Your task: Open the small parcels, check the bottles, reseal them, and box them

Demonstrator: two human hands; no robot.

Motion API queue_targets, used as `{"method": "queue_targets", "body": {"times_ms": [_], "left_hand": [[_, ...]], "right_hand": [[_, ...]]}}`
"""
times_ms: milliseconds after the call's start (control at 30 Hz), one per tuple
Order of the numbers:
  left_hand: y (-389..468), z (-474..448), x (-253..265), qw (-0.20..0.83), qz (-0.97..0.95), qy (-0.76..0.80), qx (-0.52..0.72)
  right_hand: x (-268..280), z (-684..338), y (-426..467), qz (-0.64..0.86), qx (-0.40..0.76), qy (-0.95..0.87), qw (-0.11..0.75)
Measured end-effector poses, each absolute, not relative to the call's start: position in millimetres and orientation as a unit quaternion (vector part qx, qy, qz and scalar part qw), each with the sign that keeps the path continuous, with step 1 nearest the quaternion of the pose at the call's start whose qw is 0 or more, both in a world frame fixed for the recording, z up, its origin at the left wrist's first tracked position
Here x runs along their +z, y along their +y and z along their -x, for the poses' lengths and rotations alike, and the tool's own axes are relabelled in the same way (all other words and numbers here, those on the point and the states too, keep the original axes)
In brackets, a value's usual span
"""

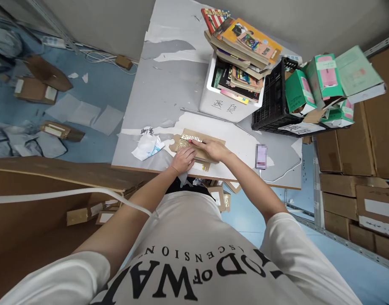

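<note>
A flat brown cardboard package (199,155) with shiny clear tape lies near the front edge of the grey table. My left hand (183,160) holds its near left part, fingers bent over the cardboard. From the right, my right hand (213,150) reaches across the top, its fingers closed around a small thin tool (190,140) with a red part. The tool's tip is at the taped left end; its exact kind is too small to make out. Left of the package sits a crumpled white and blue plastic wrapper (148,146).
A white bin (227,103) heaped with books stands behind the package. Beside it is a black crate (268,101) of green boxes. A phone (261,156) with a white cable lies at right. Stacked cartons (340,152) line the right; a large open carton (32,237) stands at left.
</note>
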State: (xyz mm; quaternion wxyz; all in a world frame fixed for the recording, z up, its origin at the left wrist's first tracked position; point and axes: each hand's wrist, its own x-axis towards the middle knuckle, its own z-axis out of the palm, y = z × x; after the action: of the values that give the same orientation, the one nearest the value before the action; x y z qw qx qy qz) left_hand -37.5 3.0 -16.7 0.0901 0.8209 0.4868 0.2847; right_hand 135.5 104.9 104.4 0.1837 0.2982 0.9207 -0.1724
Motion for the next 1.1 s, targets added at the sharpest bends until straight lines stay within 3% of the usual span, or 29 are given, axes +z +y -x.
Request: {"method": "queue_targets", "body": {"times_ms": [767,1100], "left_hand": [[2,36,-16,0.094,-0.831,0.480,0.265],[5,30,-24,0.081,-0.801,0.521,0.284]], "right_hand": [[107,-149,106,-0.284,-0.131,0.917,0.248],[154,-219,102,-0.359,-0.086,0.858,0.357]]}}
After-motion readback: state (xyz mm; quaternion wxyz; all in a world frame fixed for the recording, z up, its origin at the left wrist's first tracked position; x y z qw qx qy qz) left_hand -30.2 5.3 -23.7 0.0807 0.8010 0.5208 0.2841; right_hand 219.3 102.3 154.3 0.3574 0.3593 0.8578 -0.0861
